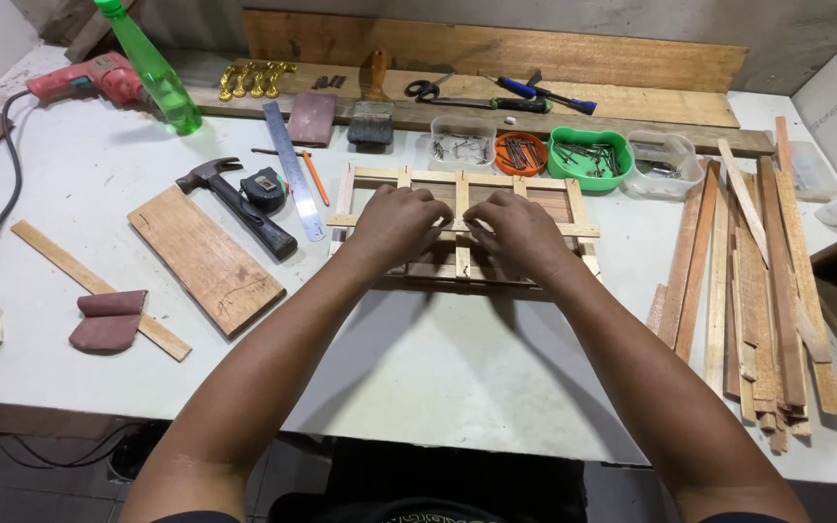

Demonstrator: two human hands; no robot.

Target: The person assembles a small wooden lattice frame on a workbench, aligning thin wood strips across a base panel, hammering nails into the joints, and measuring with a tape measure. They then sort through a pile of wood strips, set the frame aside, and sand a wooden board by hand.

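Note:
A small lattice frame of thin wooden strips (375, 175) lies flat in the middle of the white table (418, 358). My left hand (397, 225) and my right hand (520, 232) both rest on top of it, knuckles up, fingertips meeting near the central upright strip (461, 190). The fingers are curled down onto the strips; what they pinch is hidden under the hands. A horizontal strip (581, 230) sticks out from under my right hand.
Left of the frame lie a hammer (234, 203), tape measure (265, 188), steel ruler (294, 169), pencil, board (205, 259) and sanding pads. Tubs of nails (588, 157) and screws stand behind. Loose wooden slats (762, 281) pile at right. A drill (84, 77) and green bottle (154, 68) sit far left.

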